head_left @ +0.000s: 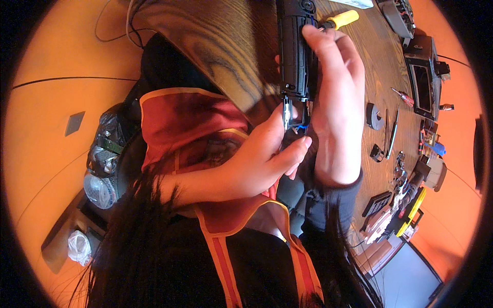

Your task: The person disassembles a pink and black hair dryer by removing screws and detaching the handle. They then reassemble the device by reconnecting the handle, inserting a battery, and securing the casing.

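Observation:
A long black plastic device (297,56) points away from me over the near edge of the wooden table. Its near end is uncovered, with shiny metal parts and a bit of blue showing inside. My right hand (339,87) is closed along the right side of the device, thumb pressed on top. From the lower left my left hand (275,149) grips the uncovered near end between thumb and fingers; some fingertips are hidden. Just beyond my right fingers is a yellow-handled tool (345,19), its working end partly hidden. Over my lap spreads a red apron (192,115) with orange trim.
On the wooden table (215,41) to the right are a red-handled screwdriver (404,97), a black ring-shaped roll (374,116), a slim pen-like tool (394,134) and a small black part (377,153). Farther right stand a black box (423,77) and a monitor (408,274).

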`<state>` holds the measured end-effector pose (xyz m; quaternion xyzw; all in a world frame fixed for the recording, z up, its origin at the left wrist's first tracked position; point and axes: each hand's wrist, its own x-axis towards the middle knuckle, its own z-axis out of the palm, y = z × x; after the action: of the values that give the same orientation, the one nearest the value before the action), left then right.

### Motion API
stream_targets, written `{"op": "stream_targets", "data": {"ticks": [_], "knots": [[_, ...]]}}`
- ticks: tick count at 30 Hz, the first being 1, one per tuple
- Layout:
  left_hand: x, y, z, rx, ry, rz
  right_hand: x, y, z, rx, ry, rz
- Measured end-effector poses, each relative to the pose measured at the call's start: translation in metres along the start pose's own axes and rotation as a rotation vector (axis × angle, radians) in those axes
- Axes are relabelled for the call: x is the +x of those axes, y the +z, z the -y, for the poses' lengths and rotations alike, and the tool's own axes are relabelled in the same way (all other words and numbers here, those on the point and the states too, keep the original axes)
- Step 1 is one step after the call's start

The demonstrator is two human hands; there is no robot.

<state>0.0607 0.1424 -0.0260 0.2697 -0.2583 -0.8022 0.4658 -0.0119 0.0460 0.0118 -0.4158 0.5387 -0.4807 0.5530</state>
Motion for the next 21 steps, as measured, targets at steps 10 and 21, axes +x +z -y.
{"op": "stream_targets", "data": {"ticks": [10,21], "knots": [[0.001,-0.001,0.003,-0.058,-0.009,-0.012,0.013,-0.014,-0.009,0.081,0.013,0.187],[0.000,-0.001,-0.001,0.000,-0.003,0.001,-0.026,-0.018,0.004,-0.200,-0.185,0.307]]}}
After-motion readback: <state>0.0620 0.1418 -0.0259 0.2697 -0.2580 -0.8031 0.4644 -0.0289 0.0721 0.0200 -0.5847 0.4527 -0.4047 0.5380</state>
